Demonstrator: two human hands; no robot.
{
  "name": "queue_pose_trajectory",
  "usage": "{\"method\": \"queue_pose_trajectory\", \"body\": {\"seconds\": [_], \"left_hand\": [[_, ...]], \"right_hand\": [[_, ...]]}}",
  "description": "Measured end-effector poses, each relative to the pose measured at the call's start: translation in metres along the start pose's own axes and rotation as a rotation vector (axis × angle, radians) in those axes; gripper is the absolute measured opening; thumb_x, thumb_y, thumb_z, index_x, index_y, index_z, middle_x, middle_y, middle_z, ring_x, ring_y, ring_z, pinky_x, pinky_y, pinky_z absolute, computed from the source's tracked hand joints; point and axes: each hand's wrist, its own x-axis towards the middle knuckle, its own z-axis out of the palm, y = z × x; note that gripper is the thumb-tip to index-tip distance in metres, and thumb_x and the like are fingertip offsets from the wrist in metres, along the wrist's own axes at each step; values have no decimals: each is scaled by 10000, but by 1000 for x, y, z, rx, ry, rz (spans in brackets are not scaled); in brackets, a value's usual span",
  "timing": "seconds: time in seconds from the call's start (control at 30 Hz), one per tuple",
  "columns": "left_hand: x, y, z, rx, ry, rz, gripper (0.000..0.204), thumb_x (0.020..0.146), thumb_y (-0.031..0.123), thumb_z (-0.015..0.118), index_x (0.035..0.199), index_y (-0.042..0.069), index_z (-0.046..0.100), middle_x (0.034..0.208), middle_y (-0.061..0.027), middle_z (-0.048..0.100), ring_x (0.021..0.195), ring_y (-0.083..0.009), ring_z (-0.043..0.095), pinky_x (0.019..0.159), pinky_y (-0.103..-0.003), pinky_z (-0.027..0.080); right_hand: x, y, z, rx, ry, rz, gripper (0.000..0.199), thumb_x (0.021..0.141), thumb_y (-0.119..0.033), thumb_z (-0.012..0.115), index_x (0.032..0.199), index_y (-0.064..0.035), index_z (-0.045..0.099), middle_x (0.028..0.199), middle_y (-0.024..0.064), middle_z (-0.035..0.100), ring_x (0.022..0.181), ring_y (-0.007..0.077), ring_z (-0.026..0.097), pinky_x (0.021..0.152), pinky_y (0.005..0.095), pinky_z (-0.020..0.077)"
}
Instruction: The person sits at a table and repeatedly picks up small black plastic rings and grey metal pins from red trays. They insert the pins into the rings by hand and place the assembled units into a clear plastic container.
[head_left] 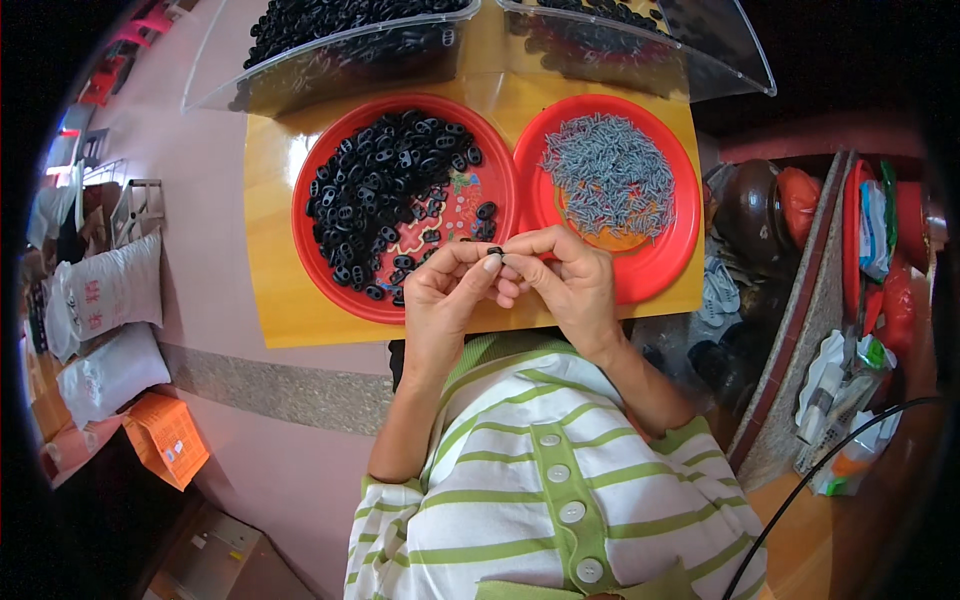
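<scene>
Pinched tight now! Fingers of the left hand (pixel 440 290) and right hand (pixel 575 290) meet around one black piece (pixel 495 251), up by the near right edge of the left tray (pixel 303 240). This one looks mid-work. Plenty seems left: a heap of black pieces (pixel 365 190) there, what look like grey screws (pixel 615 170) on the right tray (pixel 655 270). Whether any loose pieces (pixel 486 211) are finished, no telling!
</scene>
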Motion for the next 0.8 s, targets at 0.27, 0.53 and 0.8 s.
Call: {"method": "queue_pose_trajectory", "body": {"seconds": [0.27, 0.53, 0.8], "left_hand": [[1, 0, -17, -2, 43, 2, 117, 918, 56, 556, 978, -38, 589, 874, -118, 660, 730, -131, 632, 669, -244, 525], [1, -8, -19, 22, 28, 41, 100, 914, 62, 561, 967, -21, 580, 856, -106, 657, 715, -125, 627, 666, -246, 525], [1, -7, -21, 44, 10, 19, 85, 904, 48, 565, 957, -18, 579, 850, -111, 663, 701, -132, 630, 637, -248, 518]], "right_hand": [[34, -25, -14, -349, -158, 155, 148, 850, -158, 658, 926, -32, 644, 817, 35, 640, 734, 100, 604, 552, 262, 482], [70, -8, 3, -1272, -285, -408, 139, 742, -117, 676, 842, -53, 603, 873, 71, 545, 864, 262, 544, 669, 375, 493], [72, -11, 5, -1188, -278, -425, 172, 730, -109, 683, 827, -46, 555, 837, 84, 552, 835, 287, 549, 661, 394, 492]]}}
